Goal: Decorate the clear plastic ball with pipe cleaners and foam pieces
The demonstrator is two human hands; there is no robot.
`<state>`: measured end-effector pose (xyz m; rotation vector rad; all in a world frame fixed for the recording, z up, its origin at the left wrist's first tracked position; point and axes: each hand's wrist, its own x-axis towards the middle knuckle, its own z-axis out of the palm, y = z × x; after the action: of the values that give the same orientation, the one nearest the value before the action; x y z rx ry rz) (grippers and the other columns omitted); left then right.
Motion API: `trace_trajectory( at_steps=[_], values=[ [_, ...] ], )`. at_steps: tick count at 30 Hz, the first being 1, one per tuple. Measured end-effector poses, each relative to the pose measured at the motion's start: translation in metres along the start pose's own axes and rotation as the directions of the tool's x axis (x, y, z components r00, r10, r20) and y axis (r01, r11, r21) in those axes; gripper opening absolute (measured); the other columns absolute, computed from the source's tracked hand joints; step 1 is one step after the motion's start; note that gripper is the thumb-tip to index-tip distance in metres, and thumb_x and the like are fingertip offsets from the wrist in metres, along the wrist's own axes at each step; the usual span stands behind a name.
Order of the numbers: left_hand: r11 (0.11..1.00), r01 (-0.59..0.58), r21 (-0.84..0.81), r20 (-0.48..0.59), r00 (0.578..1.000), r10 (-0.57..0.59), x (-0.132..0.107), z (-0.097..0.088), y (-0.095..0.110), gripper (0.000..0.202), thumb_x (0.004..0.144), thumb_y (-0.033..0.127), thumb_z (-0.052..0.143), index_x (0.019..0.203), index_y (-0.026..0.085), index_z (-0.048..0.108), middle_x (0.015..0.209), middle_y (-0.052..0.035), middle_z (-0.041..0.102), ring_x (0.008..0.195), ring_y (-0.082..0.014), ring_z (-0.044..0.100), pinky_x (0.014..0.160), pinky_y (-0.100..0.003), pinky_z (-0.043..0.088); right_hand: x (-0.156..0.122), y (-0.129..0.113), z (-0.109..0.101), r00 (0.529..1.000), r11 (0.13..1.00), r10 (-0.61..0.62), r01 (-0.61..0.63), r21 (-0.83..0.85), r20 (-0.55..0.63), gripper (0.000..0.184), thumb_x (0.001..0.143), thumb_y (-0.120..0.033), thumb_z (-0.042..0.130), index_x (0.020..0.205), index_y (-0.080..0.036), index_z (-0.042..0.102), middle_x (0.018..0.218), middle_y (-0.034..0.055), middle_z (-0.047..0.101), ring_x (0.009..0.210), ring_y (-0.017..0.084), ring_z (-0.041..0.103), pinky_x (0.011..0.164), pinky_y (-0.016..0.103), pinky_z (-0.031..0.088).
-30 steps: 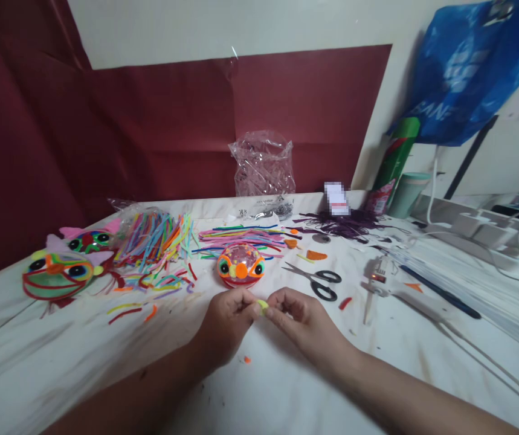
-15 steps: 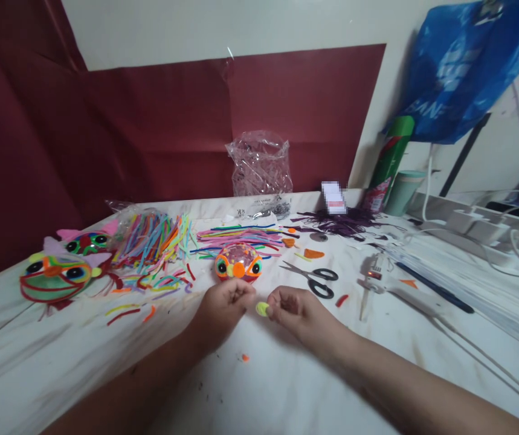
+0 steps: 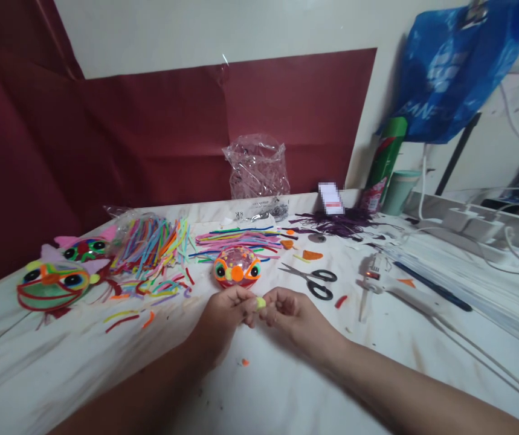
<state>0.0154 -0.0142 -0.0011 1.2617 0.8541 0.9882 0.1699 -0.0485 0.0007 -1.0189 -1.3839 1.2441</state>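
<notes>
Between my fingertips is a small yellow-green coil of pipe cleaner (image 3: 260,302). My left hand (image 3: 228,309) pinches its left side, and my right hand (image 3: 289,308) pinches its right. Just beyond the hands sits a round clear ball with a fish-like face (image 3: 237,267), with large black eyes, orange outlines and an orange nose disc. Right of it, black-handled scissors (image 3: 312,280) lie with their blades slightly apart. Behind the ball is a row of coloured pipe cleaners (image 3: 236,238).
Two finished-looking face ornaments (image 3: 53,287) and a bundle of pipe cleaners (image 3: 150,241) are at left. A white glue gun (image 3: 404,291) with its cord lies right, near a power strip (image 3: 481,232). A phone (image 3: 331,198) leans at the back beside purple strips (image 3: 336,222).
My left hand has moved right and now touches the yellow-green coil, which only my right hand held before. The view has shifted slightly.
</notes>
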Motion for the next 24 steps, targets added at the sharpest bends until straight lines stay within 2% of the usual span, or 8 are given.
trace_trajectory(
  at_steps=[4,9,14,17,20,24],
  values=[
    [0.999,0.014,0.053,0.019,1.000,-0.015,-0.001,0.000,0.000,0.015,0.069,0.029,0.064,0.067,0.015,0.061,0.048,0.0041,0.052,0.047,-0.0080,0.046,0.054,-0.023,0.036,0.000,0.001,-0.001,1.000,1.000,0.009,-0.009,-0.012,-0.019,0.038,0.071,-0.053,0.062,0.066,-0.017,0.052,0.055,-0.0055,0.045,0.052,0.008,0.037,0.051,0.022,0.028],
    [0.968,0.035,0.247,0.020,0.999,-0.042,-0.001,-0.001,0.003,0.008,0.063,0.020,0.061,0.058,0.015,0.060,0.046,0.0040,0.052,0.046,-0.0085,0.046,0.052,-0.022,0.035,-0.001,-0.007,-0.006,0.999,0.998,0.037,-0.039,-0.058,-0.040,0.031,0.075,-0.046,0.059,0.067,-0.016,0.056,0.058,-0.0036,0.050,0.054,0.009,0.041,0.053,0.022,0.032],
    [0.976,-0.001,0.218,-0.026,1.000,0.006,-0.004,0.003,0.007,0.006,0.063,0.021,0.059,0.059,0.016,0.059,0.050,0.0044,0.055,0.048,-0.0089,0.046,0.052,-0.022,0.037,-0.002,-0.008,-0.005,0.999,0.998,-0.021,0.019,-0.059,-0.034,0.028,0.082,-0.038,0.050,0.066,-0.017,0.056,0.061,-0.0015,0.053,0.060,0.011,0.047,0.060,0.024,0.036],
    [0.964,0.006,0.265,-0.049,0.999,0.007,-0.006,0.005,0.008,0.009,0.062,0.023,0.061,0.058,0.016,0.057,0.047,0.0047,0.052,0.047,-0.0091,0.045,0.051,-0.022,0.035,-0.004,-0.007,-0.003,0.997,0.995,-0.044,0.038,-0.097,-0.058,0.026,0.079,-0.040,0.054,0.068,-0.017,0.056,0.061,-0.0018,0.052,0.060,0.011,0.046,0.057,0.024,0.035],
    [0.956,-0.015,0.291,-0.013,1.000,0.019,-0.005,0.003,0.005,0.015,0.067,0.028,0.060,0.059,0.015,0.058,0.047,0.0039,0.051,0.048,-0.0093,0.045,0.052,-0.023,0.035,-0.003,-0.007,-0.002,0.997,0.997,-0.009,0.004,-0.072,-0.074,0.029,0.074,-0.044,0.061,0.069,-0.016,0.055,0.058,-0.0038,0.047,0.055,0.009,0.039,0.052,0.023,0.032],
    [0.975,-0.064,0.212,-0.001,0.998,0.066,-0.001,-0.002,0.000,0.019,0.073,0.033,0.057,0.066,0.016,0.057,0.052,0.0039,0.052,0.049,-0.0092,0.046,0.054,-0.024,0.037,-0.002,-0.007,-0.004,0.996,0.999,0.044,-0.046,-0.022,-0.084,0.032,0.073,-0.047,0.062,0.068,-0.016,0.055,0.057,-0.0035,0.048,0.053,0.009,0.038,0.050,0.022,0.029]
  ],
)
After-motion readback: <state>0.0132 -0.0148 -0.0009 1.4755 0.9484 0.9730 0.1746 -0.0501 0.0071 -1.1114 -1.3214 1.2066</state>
